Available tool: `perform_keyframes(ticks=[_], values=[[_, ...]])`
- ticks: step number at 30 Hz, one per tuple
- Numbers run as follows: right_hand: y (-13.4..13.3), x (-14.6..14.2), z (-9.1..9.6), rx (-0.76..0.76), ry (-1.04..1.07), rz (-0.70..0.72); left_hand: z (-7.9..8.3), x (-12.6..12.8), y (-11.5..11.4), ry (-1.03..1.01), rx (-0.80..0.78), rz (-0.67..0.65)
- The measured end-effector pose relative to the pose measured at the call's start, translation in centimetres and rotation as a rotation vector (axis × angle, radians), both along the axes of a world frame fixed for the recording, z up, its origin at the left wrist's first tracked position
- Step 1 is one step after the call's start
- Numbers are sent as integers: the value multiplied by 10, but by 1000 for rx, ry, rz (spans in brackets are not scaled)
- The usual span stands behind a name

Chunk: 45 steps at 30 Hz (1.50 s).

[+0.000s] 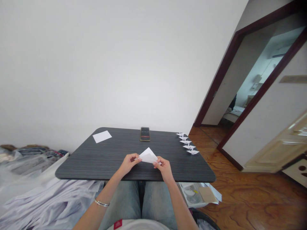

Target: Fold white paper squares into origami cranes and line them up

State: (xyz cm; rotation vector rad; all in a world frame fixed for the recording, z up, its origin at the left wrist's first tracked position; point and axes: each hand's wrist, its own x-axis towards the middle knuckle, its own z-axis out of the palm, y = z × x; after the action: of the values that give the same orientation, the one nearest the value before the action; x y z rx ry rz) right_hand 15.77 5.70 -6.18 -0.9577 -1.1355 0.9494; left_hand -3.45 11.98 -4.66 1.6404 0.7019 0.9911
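A sheet of white paper (148, 156), folded to a point at the top, is held up near the table's front edge. My left hand (130, 163) pinches its left corner between thumb and fingers. On the opposite corner, my right hand (163, 166) has a like pinch. Along the table's right side stands a row of several white paper cranes (190, 147). A flat white paper (102, 136) lies at the far left of the table.
A phone (145, 134) leans upright at the back middle of the dark table (81, 163), against a white wall. Piled cloth (48, 201) lies left of the table. Below its right front corner is a white box (193, 195) with papers.
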Motion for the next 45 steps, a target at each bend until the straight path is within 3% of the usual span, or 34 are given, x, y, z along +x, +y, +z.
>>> perform_keyframes(ticks=[10,19,28,32,39,45], values=[[1,0,-4,-9,-18,-92,-1,1,-2,15,17,27],[-10,3,8,48,-70,4,2,-1,-9,-19,-38,-38],[-25,-2,4,75,-50,-145,8,6,-35,-180,-90,-9],[-32,-5,0,76,50,-92,9,4,-46,-175,-92,15],[-44,-3,10,66,-71,-40,14,-1,-62,-138,-122,-29],[-55,-10,18,53,-27,-9,20,-2,-73,-175,-115,-13]])
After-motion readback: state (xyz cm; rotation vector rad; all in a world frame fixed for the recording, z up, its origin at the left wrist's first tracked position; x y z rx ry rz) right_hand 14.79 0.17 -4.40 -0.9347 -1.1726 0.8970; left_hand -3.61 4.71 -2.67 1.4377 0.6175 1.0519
